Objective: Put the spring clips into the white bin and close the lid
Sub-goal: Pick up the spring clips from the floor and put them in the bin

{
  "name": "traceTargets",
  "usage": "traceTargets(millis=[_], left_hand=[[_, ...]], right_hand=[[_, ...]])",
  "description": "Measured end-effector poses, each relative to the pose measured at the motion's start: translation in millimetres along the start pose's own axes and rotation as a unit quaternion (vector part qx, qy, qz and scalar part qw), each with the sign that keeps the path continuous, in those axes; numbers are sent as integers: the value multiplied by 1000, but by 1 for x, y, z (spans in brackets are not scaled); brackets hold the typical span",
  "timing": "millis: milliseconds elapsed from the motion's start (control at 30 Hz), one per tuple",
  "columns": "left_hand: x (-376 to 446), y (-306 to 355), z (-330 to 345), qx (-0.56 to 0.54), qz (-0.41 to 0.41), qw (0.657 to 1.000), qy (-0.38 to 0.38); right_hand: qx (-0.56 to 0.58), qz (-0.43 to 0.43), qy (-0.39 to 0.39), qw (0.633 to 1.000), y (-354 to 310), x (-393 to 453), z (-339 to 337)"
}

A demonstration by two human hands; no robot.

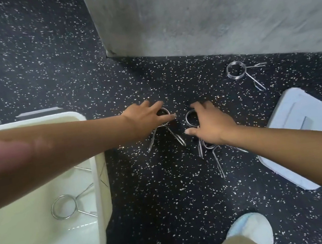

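Steel spring clips lie scattered on the black speckled floor. L hand reaches out over the bin w/ fingers curled onto the ring of clip A; fingertips touch the coil, thumb side hidden, so whether it's actually gripped I can't tell. Clip A's two handles splay toward the camera, resting on the floor. R hand is part-open, fingers hooked over the ring of clip B, thumb stretched out to the left, apart from the fingers; not closed around it. More clip handles stick out under the R wrist, a small pile, count unclear. Clip C sits alone, well apart from both hands, near the grey wall, untouched.

White bin stands open at lower left, beside the L forearm, which crosses above it. Inside: one clip lying flat on the bottom, plus another handle showing just under the forearm. Lid lies off on the floor at right, pale blue-white, just beyond the R forearm, well apart from the bin. A grey raised rectangle shows on the lid's face.

No readable writing, brand or label on bin, lid or clips. Pale shoe and tan trouser leg at bottom edge.
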State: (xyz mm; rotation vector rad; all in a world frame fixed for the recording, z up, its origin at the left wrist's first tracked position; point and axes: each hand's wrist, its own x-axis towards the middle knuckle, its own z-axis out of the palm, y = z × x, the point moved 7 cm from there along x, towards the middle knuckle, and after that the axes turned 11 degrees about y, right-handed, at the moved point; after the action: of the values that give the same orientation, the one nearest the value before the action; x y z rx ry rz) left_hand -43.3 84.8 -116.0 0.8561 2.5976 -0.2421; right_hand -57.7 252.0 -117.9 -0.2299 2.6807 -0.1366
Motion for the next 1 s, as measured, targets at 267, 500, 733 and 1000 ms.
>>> traceTargets(millis=[267,500,733,1000], left_hand=[[17,10,-1,67,47,996,31],[9,-11,-7,49,6,997,54],[-34,-31,-67,-25,-54,989,134],[-142,-59,-97,-87,-128,962,226]], right_hand=[[-3,4,38,999,-1,8,2],[114,-22,62,991,16,6,-33],[394,61,-50,916,20,-11,-58],[563,87,-201,797,-38,-44,-82]])
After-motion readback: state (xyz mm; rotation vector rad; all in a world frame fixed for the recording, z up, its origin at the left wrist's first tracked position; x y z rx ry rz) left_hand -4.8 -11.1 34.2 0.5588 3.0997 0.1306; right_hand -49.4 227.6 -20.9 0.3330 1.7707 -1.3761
